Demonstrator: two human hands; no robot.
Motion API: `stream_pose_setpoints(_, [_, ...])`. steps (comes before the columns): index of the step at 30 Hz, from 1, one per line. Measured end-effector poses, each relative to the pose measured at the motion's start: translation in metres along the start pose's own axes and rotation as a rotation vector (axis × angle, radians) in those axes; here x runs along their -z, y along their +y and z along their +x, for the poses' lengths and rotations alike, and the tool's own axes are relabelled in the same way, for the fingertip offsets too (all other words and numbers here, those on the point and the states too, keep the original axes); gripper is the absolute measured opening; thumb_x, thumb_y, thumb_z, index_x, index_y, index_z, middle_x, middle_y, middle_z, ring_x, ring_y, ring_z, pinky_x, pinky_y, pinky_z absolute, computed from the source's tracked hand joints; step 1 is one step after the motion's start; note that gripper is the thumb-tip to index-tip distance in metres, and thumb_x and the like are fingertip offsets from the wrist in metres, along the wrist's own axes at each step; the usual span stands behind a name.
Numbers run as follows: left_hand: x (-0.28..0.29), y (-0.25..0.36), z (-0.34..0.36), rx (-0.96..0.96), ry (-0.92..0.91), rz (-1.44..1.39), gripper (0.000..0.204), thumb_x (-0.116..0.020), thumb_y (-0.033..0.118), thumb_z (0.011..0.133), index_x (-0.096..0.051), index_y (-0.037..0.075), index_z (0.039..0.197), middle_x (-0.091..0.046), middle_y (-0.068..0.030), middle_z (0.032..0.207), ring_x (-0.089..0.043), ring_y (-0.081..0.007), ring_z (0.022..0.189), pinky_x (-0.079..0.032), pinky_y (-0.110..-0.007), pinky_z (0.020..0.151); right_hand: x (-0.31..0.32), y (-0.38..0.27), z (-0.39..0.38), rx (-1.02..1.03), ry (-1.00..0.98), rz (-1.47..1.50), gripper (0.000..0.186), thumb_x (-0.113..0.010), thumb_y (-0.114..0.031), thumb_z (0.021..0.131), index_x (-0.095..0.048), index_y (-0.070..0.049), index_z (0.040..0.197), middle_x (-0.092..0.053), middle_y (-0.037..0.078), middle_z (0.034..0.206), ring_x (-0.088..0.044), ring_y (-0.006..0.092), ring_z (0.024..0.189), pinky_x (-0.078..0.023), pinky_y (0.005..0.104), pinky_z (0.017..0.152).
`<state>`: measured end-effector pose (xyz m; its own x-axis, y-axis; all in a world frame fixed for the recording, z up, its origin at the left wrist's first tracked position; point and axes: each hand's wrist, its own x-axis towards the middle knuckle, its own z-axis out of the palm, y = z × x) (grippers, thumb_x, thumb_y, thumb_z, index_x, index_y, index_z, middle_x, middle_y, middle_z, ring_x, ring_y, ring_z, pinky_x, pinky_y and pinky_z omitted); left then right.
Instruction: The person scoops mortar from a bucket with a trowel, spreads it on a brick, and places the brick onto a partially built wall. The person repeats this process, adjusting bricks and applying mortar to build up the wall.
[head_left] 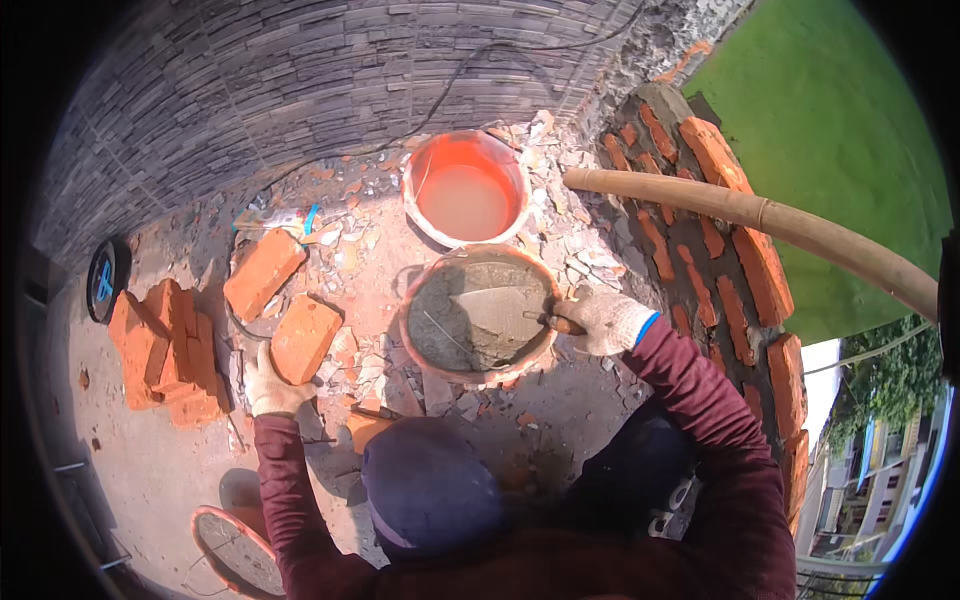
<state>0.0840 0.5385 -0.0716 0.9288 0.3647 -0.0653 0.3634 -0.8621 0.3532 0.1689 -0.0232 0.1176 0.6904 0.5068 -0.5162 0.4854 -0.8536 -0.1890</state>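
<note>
My right hand (pixel 605 320), in a white knit glove with a blue cuff, is closed round the wooden handle of a trowel (pixel 568 325). The trowel reaches over the rim into a round tub (pixel 408 345) of wet grey mortar (pixel 440 325), and its blade is hard to tell from the mortar. On the left, my gloved left hand (pixel 275 388) grips the near left side of an orange brick (pixel 307 338), fingers along its edge. Another brick (pixel 265 272) lies just beyond that one.
An orange bucket (pixel 412 190) of cloudy water stands behind the tub. Bricks are stacked (pixel 165 355) at left. A partly laid brick wall (pixel 735 310) runs along the right, with a bamboo pole (pixel 740 207) across it. Broken rubble (pixel 590 240) covers the ground. Another tub (pixel 205 545) sits lower left.
</note>
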Motion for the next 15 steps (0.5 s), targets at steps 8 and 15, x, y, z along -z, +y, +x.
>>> stream_pose_setpoints(8, [-0.018,0.073,-0.075,-0.261,-0.117,-0.007,0.122,-0.097,0.037,0.049,-0.042,0.006,0.153,-0.046,-0.0248,0.149,-0.049,-0.0456,0.134,-0.043,-0.054,0.113,-0.015,0.033,-0.050,-0.132,0.202,0.143,0.040,-0.076,-0.038,0.089,-0.066,-0.011,0.118,-0.072,0.022,0.106,-0.069,0.0432,0.102,-0.054,0.0503,0.088])
stream_pose_setpoints(15, [-0.039,0.056,-0.031,-0.272,-0.199,-0.031,0.101,-0.090,0.034,0.063,-0.047,0.004,0.150,-0.052,-0.0215,0.145,-0.053,-0.0408,0.131,-0.045,-0.050,0.113,-0.028,-0.019,-0.266,-0.314,0.767,0.317,0.043,-0.064,-0.026,0.099,-0.063,-0.002,0.135,-0.074,0.018,0.110,-0.073,0.0265,0.098,-0.059,0.0385,0.085])
